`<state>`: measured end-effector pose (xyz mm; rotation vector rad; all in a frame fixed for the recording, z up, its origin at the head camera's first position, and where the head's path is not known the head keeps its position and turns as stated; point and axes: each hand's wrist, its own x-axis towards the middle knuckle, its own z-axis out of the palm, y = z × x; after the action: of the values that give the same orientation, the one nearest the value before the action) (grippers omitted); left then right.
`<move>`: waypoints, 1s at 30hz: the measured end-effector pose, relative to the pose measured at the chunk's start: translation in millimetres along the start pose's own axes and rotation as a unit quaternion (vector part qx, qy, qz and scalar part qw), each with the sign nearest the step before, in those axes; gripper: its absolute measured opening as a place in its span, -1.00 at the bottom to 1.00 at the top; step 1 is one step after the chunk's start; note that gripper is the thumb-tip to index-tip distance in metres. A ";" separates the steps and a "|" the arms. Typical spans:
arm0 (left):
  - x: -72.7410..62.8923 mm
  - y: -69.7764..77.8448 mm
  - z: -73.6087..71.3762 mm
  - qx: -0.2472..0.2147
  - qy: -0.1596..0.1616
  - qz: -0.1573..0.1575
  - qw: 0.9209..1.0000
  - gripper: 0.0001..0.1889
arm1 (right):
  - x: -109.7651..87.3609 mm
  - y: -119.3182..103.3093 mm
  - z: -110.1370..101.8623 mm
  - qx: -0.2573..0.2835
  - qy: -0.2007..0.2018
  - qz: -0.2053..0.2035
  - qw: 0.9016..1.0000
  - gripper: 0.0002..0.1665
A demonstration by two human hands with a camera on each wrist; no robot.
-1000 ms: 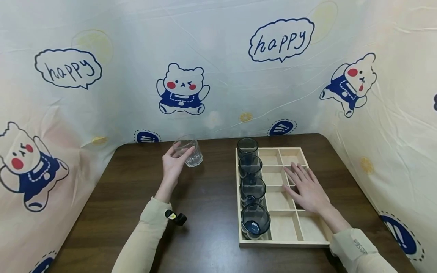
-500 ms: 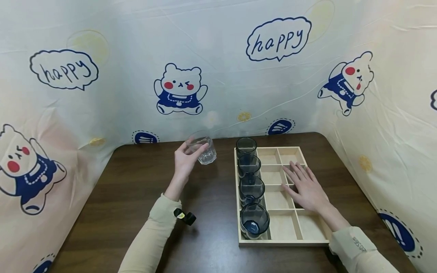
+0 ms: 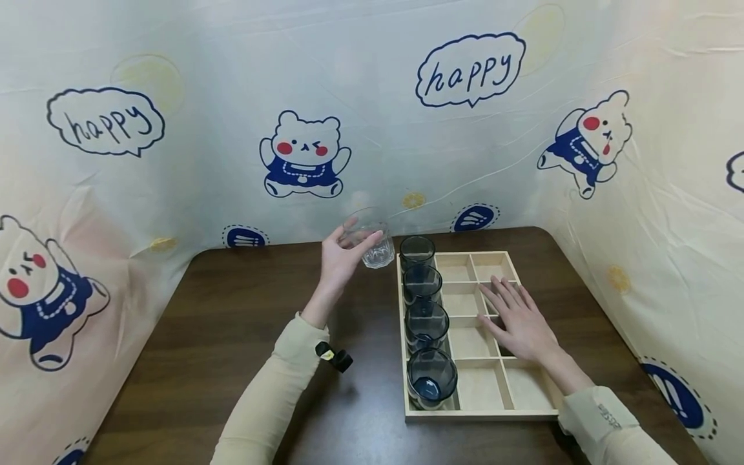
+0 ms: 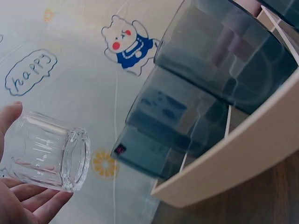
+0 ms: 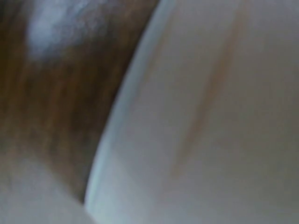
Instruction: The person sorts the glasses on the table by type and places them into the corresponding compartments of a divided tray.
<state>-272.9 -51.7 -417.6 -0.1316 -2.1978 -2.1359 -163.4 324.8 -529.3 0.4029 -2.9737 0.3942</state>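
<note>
My left hand (image 3: 341, 261) grips a clear drinking glass (image 3: 379, 252) between thumb and fingers, just left of the tray's far left corner. In the left wrist view the clear glass (image 4: 49, 151) is tilted on its side, its thick base toward the tray. A light wooden divided tray (image 3: 482, 416) lies on the table. Several smoky dark glasses (image 3: 427, 323) stand upright in its left column. Across the tray's right part rests my right hand (image 3: 523, 326), fingers straight and spread over the dividers. The right wrist view is blurred and does not show that hand's fingers.
Bare compartments (image 3: 479, 384) fill the middle and right of the tray. The dark brown table (image 3: 244, 310) extends left of it. Printed cloth (image 3: 372, 129) with bears surrounds the table at the back and sides.
My left hand has carried the clear glass right, up to beside the tray's far left corner, and slightly higher. My right hand has stayed on the tray.
</note>
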 end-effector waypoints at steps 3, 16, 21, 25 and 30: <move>3.0 4.7 10.2 -0.001 -0.010 -0.004 1.000 -0.21 | 0.9 -0.6 -0.9 -0.003 0.002 -0.001 1.000 -0.12; 18.8 15.8 49.9 0.044 -0.059 0.009 0.997 -0.12 | 3.2 0.2 -3.4 0.000 -0.001 -0.001 1.000 -0.12; 24.9 18.0 64.2 0.071 -0.072 0.009 0.995 -0.10 | 1.8 0.6 -4.7 0.007 -0.002 0.002 1.000 -0.14; 28.1 20.5 74.8 0.092 -0.087 0.009 0.992 -0.07 | 0.8 1.4 -4.0 0.008 0.000 0.001 1.000 -0.14; 33.8 25.4 87.3 0.117 -0.115 0.018 0.986 -0.11 | -0.3 1.7 -1.1 0.012 -0.002 0.005 1.000 -0.14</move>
<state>-303.0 36.6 -391.1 -0.4176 -2.5308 -1.9100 -163.5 326.7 -528.7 0.3927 -2.9785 0.4301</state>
